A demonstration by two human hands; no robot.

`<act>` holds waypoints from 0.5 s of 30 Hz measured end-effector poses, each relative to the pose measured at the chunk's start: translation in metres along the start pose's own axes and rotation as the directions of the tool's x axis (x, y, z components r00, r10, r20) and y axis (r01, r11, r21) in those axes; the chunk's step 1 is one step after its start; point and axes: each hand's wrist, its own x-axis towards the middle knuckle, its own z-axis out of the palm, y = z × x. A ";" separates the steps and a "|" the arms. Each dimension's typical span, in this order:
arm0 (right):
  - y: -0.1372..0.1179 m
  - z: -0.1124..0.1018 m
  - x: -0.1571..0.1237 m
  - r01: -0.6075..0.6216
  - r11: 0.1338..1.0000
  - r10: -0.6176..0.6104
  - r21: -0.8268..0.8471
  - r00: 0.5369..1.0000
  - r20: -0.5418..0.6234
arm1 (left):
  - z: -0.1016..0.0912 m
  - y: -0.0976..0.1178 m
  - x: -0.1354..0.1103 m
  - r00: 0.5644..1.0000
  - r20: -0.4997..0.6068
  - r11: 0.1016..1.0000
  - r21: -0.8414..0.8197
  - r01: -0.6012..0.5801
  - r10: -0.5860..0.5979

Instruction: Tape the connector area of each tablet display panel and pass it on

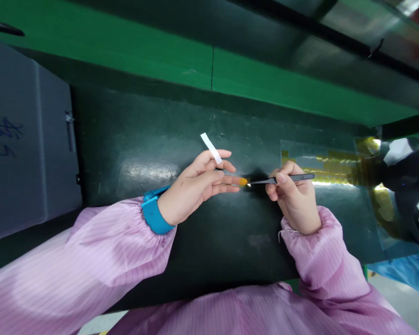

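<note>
My left hand (199, 184) is over the dark mat, fingers pinched round a narrow white strip (211, 148) that sticks up and to the left. An orange piece (243, 181) sits at the tip of its extended finger. My right hand (295, 197) grips black tweezers (282, 179) whose tips point left and meet the orange piece. Both arms wear pink striped sleeves, and a blue wrist strap (153, 213) is on my left wrist.
A dark green mat (132, 158) covers the bench. A grey box (24, 139) with blue writing stands at the left. A clear sheet with gold-yellow pieces (331, 167) lies at the right, beside dark and white objects (405, 172). A green ledge (209, 65) runs along the back.
</note>
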 end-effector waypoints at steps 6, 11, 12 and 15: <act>0.001 -0.001 0.002 0.024 0.998 -0.025 0.062 1.000 0.009 | 0.001 0.000 0.000 1.000 0.024 1.000 -0.007 -0.002 0.002; 0.001 -0.001 0.003 0.041 0.996 -0.042 0.074 0.999 0.014 | -0.001 0.000 -0.001 1.000 0.028 1.000 -0.006 -0.004 0.004; 0.001 -0.001 0.003 0.043 0.997 -0.044 0.068 0.999 0.012 | -0.001 0.000 -0.001 1.000 0.027 1.000 -0.007 -0.005 0.005; 0.001 -0.001 0.002 0.058 0.997 -0.058 0.046 0.998 -0.004 | 0.000 0.001 -0.001 1.000 0.027 1.000 -0.010 -0.004 0.005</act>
